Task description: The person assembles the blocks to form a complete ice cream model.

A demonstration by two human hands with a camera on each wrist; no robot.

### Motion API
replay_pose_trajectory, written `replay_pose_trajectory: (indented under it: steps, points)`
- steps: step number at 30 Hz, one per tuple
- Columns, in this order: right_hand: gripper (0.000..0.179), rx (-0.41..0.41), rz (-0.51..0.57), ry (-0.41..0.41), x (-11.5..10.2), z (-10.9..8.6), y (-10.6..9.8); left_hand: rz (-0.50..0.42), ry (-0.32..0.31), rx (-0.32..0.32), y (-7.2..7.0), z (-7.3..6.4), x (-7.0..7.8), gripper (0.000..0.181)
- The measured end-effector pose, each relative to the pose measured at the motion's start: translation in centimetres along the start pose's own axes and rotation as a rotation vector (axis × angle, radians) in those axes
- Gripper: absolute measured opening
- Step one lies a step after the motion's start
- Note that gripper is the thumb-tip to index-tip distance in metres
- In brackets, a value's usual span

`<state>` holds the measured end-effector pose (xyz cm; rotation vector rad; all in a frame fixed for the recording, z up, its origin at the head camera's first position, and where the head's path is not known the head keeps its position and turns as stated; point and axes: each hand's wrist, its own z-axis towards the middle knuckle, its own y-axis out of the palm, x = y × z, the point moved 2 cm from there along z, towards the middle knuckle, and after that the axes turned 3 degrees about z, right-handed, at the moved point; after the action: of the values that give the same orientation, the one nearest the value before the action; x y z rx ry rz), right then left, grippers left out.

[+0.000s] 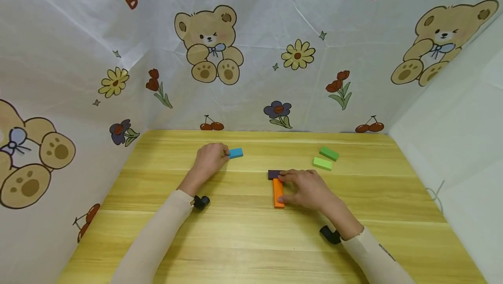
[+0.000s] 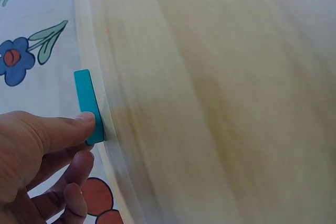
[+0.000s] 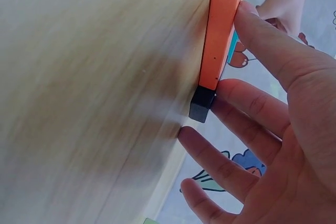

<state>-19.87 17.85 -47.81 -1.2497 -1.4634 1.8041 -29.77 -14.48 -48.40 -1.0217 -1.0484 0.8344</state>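
In the head view, my left hand (image 1: 211, 158) is at the back left of the table, its thumb and fingers pinching one end of a flat blue block (image 1: 236, 153). The left wrist view shows the thumb lying across that block (image 2: 84, 88). My right hand (image 1: 308, 188) is spread beside an orange block (image 1: 278, 193), thumb and index finger touching its right side. A black block (image 1: 274, 174) lies crosswise at the orange one's far end, making a corner. Fingertips of the right hand reach the black block (image 3: 201, 104) as well.
Dark green (image 1: 329, 153) and light green (image 1: 322, 163) blocks lie at the back right, beyond my right hand. The wooden table (image 1: 243, 240) meets a bear-printed cloth (image 1: 251, 79) at the back. A pale cable (image 1: 435, 194) is at the right edge.
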Motion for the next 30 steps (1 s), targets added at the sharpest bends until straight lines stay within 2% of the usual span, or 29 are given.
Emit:
replay_pose_trajectory:
  steps: [9,21,30]
  points:
    - [0.066,-0.004,0.009,0.010,0.1,-0.1,-0.1,0.009,0.019,-0.003,0.8,0.9,0.7,0.010]
    - [0.067,-0.015,0.034,0.028,0.1,0.0,0.1,-0.061,0.001,-0.021,1.5,1.6,2.6,0.011]
    - [0.068,-0.025,0.047,0.040,0.0,0.0,0.0,-0.088,0.016,-0.021,2.1,2.1,3.8,0.014]
